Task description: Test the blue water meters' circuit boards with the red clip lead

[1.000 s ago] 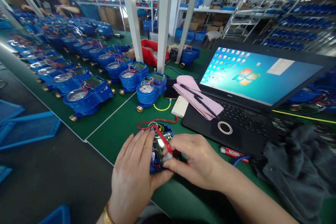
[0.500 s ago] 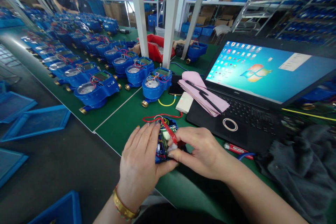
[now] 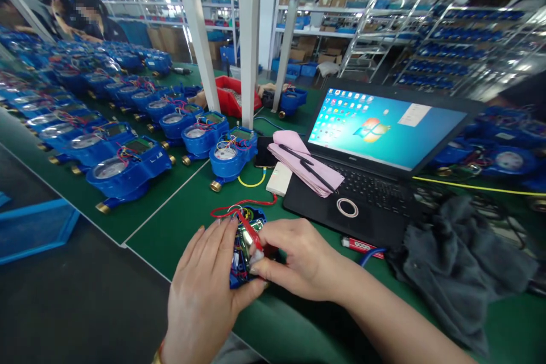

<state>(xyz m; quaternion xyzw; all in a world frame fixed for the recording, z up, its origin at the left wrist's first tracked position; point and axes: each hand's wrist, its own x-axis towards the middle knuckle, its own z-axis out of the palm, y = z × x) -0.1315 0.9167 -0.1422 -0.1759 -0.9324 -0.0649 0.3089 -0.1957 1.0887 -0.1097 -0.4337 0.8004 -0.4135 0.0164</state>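
1. Blue plastic shapes the open housing (image 3: 259,214), which sits between the two hands near the front of the green tabletop (image 3: 179,219), its circuit board (image 3: 243,247) and wires exposed; the hands hide much of it.
2. The left hand (image 3: 207,278) clasps the housing from its left side: the fingers lie long and close together at the far end, and the thumb presses along the near edge.
3. The right hand (image 3: 294,259) has its thumb and index fingers closed together, pinching a pale connector (image 3: 256,257) over the board.
4. A red cable (image 3: 252,232) reaches those fingertips from beyond the left hand; a red lead loops back to a white box (image 3: 279,179) beside the laptop (image 3: 384,131).
5. Pink cloth (image 3: 294,160) with two black pens lies partly across the laptop's keyboard; a pale ring (image 3: 347,208) rests on its palm rest.
6. Right of the hands lie a red-and-white tube (image 3: 362,247) and a crumpled grey cloth (image 3: 452,264).
7. Blue meters (image 3: 128,168) with brass ends stand in rows to the left; one meter (image 3: 226,160) stands apart beside a black phone (image 3: 265,152).
8. Behind the meters, a red bin (image 3: 226,103) stands beside white posts.
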